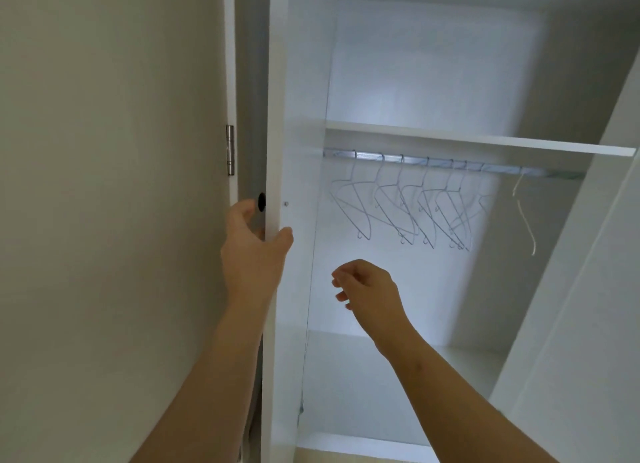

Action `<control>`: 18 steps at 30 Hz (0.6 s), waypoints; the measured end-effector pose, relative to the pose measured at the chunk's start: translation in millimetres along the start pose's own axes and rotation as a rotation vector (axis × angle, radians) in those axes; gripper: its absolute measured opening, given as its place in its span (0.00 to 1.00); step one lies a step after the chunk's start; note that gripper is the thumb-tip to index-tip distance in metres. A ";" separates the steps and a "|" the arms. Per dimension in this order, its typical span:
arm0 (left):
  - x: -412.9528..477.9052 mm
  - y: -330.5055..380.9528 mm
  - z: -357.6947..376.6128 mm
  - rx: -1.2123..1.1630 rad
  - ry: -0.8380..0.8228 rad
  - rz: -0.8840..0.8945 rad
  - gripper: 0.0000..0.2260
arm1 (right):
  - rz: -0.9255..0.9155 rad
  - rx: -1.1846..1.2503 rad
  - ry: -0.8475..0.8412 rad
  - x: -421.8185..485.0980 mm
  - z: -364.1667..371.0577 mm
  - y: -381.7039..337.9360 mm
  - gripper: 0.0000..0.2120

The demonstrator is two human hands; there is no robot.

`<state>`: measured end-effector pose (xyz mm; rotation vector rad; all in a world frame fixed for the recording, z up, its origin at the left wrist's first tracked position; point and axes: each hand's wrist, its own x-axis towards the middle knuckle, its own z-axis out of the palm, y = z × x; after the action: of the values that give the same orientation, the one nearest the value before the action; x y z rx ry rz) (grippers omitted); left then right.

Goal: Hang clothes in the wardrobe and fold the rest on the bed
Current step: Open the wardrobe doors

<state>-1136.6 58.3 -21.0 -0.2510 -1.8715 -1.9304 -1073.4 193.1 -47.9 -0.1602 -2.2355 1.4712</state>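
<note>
1. Left hand: I see it clasping the wardrobe door by its edge; I would swing the door fully wide.
2. Right hand: loosely curled, empty, below the wire hangers on the rail; I would lift the nearest.
3. Clothes: none in view.

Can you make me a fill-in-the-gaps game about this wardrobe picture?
1. The left hand grips the edge of the wardrobe ____.
2. The wire hangers hang from a metal ____.
3. The right hand holds ____.
4. The white shelf sits ____ the hangers.
Missing words: door; rail; nothing; above.
</note>
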 end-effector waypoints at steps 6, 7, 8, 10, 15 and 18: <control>-93.8 2.9 -3.0 0.074 -0.061 0.009 0.11 | 0.047 0.013 0.066 -57.6 -21.1 6.7 0.10; -107.9 0.5 -0.1 0.094 -0.131 -0.020 0.10 | 0.072 0.015 0.080 -69.0 -25.4 11.3 0.11; -123.8 -1.7 4.9 0.117 -0.207 -0.051 0.08 | 0.105 0.012 0.101 -83.0 -32.7 16.9 0.10; -156.6 -6.0 15.1 0.159 -0.367 -0.111 0.06 | 0.173 0.004 0.145 -112.3 -49.1 29.0 0.10; -260.2 -12.0 45.7 0.207 -0.780 -0.279 0.07 | 0.379 -0.071 0.345 -212.3 -110.8 68.8 0.07; -320.9 -11.5 69.9 0.257 -1.029 -0.339 0.04 | 0.530 -0.126 0.484 -280.7 -153.6 90.5 0.07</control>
<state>-868.6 185.5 -162.1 -1.0579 -2.9302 -1.8786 -770.9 265.5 -165.5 -1.0964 -1.9529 1.3375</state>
